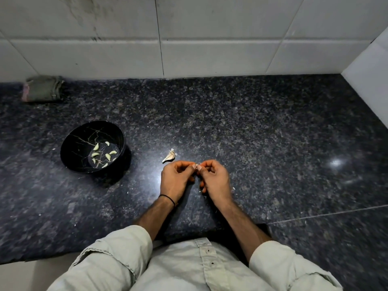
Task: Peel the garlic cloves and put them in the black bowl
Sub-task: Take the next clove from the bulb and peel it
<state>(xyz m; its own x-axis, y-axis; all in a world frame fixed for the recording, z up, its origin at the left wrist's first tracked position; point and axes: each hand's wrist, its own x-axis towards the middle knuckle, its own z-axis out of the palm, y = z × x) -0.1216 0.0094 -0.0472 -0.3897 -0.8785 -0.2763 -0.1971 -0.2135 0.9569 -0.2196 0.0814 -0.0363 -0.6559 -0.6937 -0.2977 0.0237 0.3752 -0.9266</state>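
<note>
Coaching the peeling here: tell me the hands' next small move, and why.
Probably pull the skin off: the left hand and right hand both pinch a small garlic clove at their fingertips, white skin showing. The black bowl with peeled cloves can wait.

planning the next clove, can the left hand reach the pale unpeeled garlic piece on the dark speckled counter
Probably yes: the pale unpeeled garlic piece lies just beyond the left hand, only bare counter between. But that hand and the right hand are pinching a small clove, so it must release first.
</note>
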